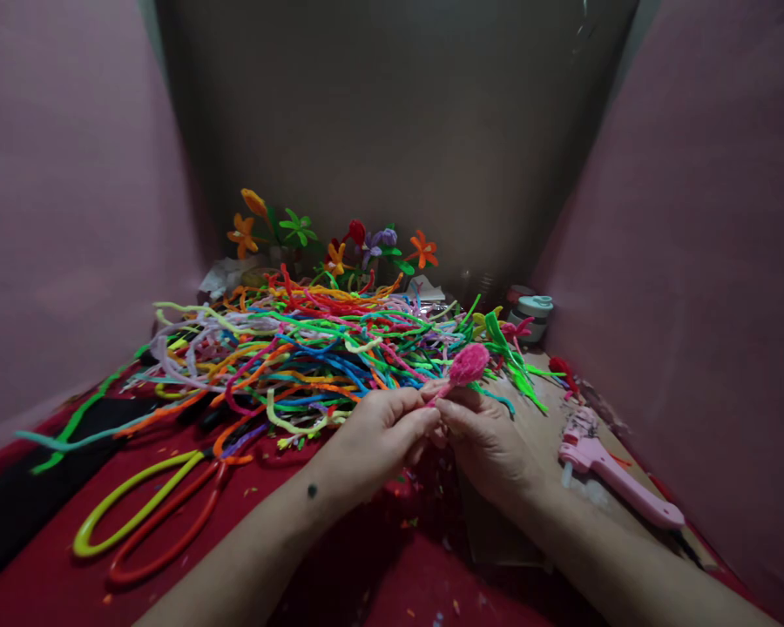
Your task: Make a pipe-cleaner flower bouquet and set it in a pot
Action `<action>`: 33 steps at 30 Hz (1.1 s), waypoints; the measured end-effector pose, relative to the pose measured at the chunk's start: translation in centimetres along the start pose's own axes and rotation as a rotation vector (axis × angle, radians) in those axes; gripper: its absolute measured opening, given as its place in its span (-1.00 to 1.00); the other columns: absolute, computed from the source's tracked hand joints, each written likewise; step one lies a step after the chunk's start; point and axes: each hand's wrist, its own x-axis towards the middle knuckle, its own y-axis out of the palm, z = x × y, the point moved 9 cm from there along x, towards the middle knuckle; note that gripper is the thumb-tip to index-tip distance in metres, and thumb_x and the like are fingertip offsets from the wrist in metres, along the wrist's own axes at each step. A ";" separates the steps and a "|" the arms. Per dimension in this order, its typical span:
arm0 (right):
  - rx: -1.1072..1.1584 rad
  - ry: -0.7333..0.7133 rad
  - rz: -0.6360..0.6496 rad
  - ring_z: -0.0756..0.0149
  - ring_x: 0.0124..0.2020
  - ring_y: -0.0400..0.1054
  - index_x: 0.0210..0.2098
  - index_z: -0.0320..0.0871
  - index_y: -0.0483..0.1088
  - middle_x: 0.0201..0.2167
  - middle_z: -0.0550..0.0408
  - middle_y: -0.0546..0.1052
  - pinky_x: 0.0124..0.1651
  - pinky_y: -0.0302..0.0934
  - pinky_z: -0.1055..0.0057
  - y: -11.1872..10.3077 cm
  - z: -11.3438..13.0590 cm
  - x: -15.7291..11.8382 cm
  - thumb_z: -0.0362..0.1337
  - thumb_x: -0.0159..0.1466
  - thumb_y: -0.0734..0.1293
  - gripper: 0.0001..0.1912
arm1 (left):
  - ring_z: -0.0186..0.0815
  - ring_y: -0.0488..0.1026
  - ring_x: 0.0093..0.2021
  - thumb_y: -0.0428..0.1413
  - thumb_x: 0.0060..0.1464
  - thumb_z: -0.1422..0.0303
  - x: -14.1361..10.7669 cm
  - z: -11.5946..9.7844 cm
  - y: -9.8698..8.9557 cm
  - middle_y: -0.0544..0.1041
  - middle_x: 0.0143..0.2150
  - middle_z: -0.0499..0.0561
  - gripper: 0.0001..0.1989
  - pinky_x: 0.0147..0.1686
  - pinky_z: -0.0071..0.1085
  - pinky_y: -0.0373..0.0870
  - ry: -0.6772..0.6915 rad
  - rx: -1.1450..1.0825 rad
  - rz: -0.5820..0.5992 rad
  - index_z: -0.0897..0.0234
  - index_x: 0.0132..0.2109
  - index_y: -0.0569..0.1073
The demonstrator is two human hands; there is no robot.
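A pink pipe-cleaner flower bud (469, 364) points up and to the right above my two hands, which meet in the middle of the view. My left hand (392, 422) pinches the base of the bud, thumb against fingers. From the other side my right hand (487, 435) closes on the same base, its thumb touching close to the left thumb. The lower stem is mostly hidden by the fingers. Just behind the hands lies a big heap of many-coloured pipe cleaners (327, 348).
Scissors with yellow and red handles (163, 514) lie at left on the red cloth (287, 557). A pink glue gun (618, 475) rests at right on cardboard (536, 409). Finished flowers (297, 226) stand at the back, and a lidded jar (532, 315) is behind at right. Pink panels flank both sides.
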 end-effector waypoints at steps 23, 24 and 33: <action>-0.094 0.006 -0.017 0.45 -0.51 0.21 -0.37 -0.12 0.47 -0.46 0.19 0.46 -0.41 0.11 0.46 -0.3 0.3 -0.2 -0.30 0.12 0.35 -0.93 | -0.54 -0.01 -0.72 0.01 0.06 0.31 0.0 0.1 -0.7 0.15 -0.71 -0.19 -0.74 -0.73 -0.59 -0.05 -0.001 -0.220 -0.121 0.29 -0.55 0.29; -0.082 0.011 -0.009 0.47 -0.53 0.19 -0.36 -0.11 0.48 -0.47 0.19 0.45 -0.43 0.09 0.48 -0.2 0.3 -0.1 -0.30 0.12 0.35 -0.92 | -0.56 -0.07 -0.75 0.02 0.05 0.30 0.0 0.6 -0.2 0.14 -0.72 -0.21 -0.77 -0.76 -0.59 -0.11 -0.059 -0.323 -0.070 0.29 -0.51 0.30; 0.018 0.025 0.086 0.47 -0.57 0.17 -0.31 -0.09 0.50 -0.60 0.19 0.41 -0.46 0.05 0.48 0.5 -0.1 0.1 -0.32 0.10 0.36 -0.87 | -0.58 -0.25 -0.73 0.01 0.09 0.35 -0.4 1.3 2.4 0.05 -0.69 -0.26 -0.88 -0.80 -0.64 -0.15 -0.197 -0.744 0.280 0.31 -0.34 0.35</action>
